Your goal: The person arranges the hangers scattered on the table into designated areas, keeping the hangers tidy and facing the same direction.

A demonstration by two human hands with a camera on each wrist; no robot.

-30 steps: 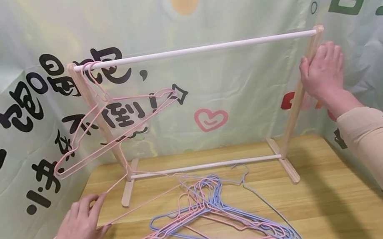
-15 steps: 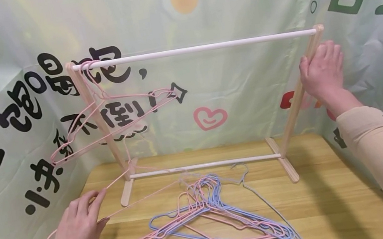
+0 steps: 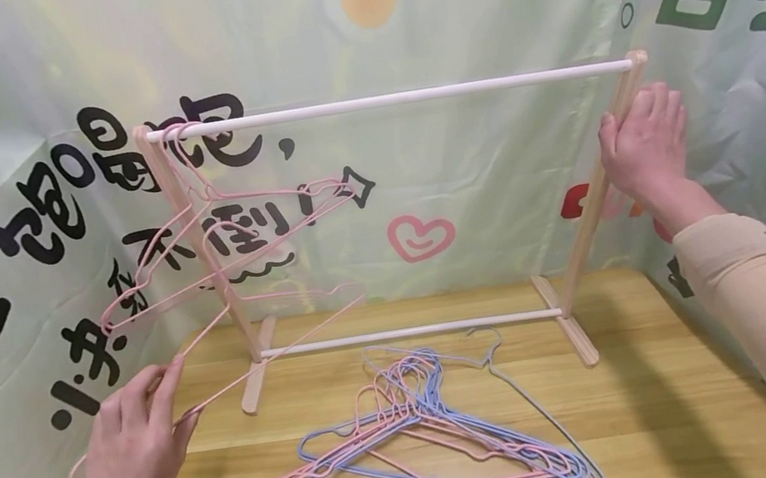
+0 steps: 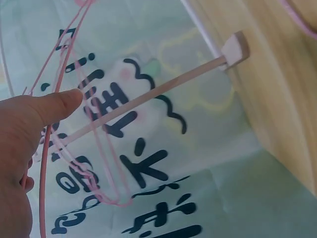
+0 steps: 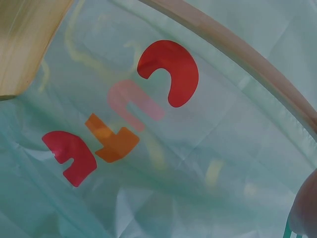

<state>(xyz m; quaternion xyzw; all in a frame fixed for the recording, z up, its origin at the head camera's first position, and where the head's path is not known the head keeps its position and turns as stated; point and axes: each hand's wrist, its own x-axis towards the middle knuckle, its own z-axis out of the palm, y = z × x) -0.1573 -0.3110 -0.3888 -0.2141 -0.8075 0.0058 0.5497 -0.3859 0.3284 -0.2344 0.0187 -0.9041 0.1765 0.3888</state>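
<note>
My left hand [image 3: 135, 441] pinches a pink wire clothes hanger [image 3: 204, 332] by one side, its hook raised in front of the rack's left post. In the left wrist view, the thumb [image 4: 64, 105] lies across the pink wire [image 4: 43, 198]. My right hand [image 3: 648, 144] grips the right wooden post [image 3: 592, 212] of a small garment rack with a white top bar [image 3: 405, 97]. A few pink hangers [image 3: 268, 190] hang at the bar's left end. Below lies a pile of pink and blue hangers [image 3: 431, 387]. The right wrist view shows only an edge of the right hand [image 5: 304, 208].
The rack stands on a wooden table [image 3: 662, 361], with a white lower bar [image 3: 406, 332] joining its feet. Printed cloth [image 3: 480, 3] encloses the back and both sides. One blue hanger [image 3: 535, 399] sticks out to the right of the pile.
My left hand has moved left and slightly up, lifting the pink hanger off the pile toward the hanging ones. The hanging hangers have swung slightly. My right hand has stayed on the post.
</note>
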